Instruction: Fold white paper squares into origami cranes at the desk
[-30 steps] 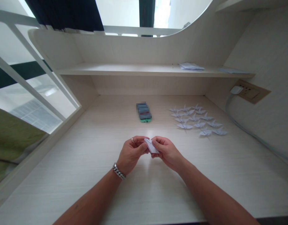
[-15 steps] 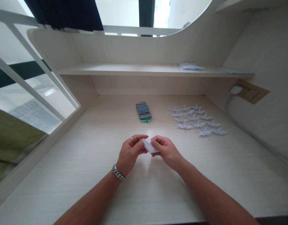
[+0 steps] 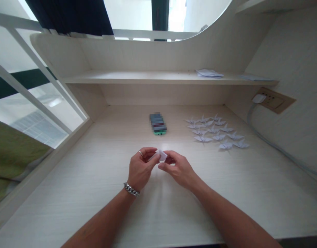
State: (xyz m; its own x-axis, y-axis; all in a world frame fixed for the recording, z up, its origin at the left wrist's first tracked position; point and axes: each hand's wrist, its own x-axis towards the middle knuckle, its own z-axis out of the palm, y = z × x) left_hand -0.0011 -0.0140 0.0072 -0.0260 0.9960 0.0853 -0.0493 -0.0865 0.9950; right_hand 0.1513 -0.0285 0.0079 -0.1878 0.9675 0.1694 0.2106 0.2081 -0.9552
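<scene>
A small piece of folded white paper (image 3: 162, 155) is pinched between the thumb and fingers of my left hand (image 3: 141, 168), just above the desk. That hand wears a ring, and a chain bracelet (image 3: 131, 189) circles the wrist. On the paper's right side is my right hand (image 3: 181, 169), its thumb apart from its forefinger. The forefinger's tip is at the paper's right edge; whether it touches is hard to see. Several folded white paper cranes (image 3: 212, 130) stand in rows on the desk at the right.
Beyond my hands lies a blurred-out dark object with a green end (image 3: 158, 124) on the desk (image 3: 96, 165). White paper sheets (image 3: 209, 73) rest on the shelf (image 3: 137, 76). A plugged-in cable (image 3: 266, 139) runs from the wall socket (image 3: 277, 100) along the right side.
The paper has turned and shifted slightly up and left in my left hand. My right thumb has come off the paper and spread away from the forefinger.
</scene>
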